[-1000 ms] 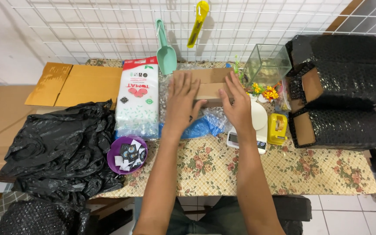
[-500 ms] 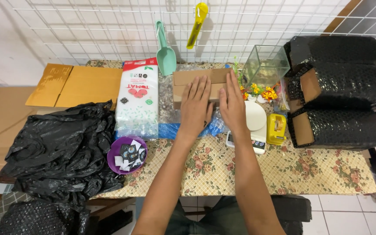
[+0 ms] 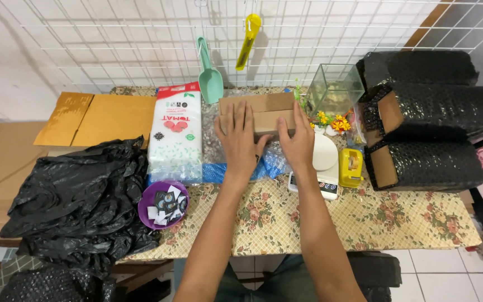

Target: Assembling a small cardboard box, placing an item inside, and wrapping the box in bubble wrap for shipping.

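Both hands lie flat, palms down, on a brown cardboard box (image 3: 264,112) at the back-centre of the table (image 3: 364,223), which is covered with a floral cloth. Left hand (image 3: 240,140): fingers spread across the box top, no closed grip, nothing clasped. Right hand (image 3: 297,142): fingers extended against the box's right front, likewise open and pressing. The box rests on clear bubble wrap (image 3: 272,162) over a blue sheet. Just left stands a white seed bag (image 3: 175,131); in front of it a purple bowl (image 3: 163,204) of small packets. Black plastic bags (image 3: 74,196) lie far left. A white scale (image 3: 322,162) and yellow tape dispenser (image 3: 351,166) sit to the right.
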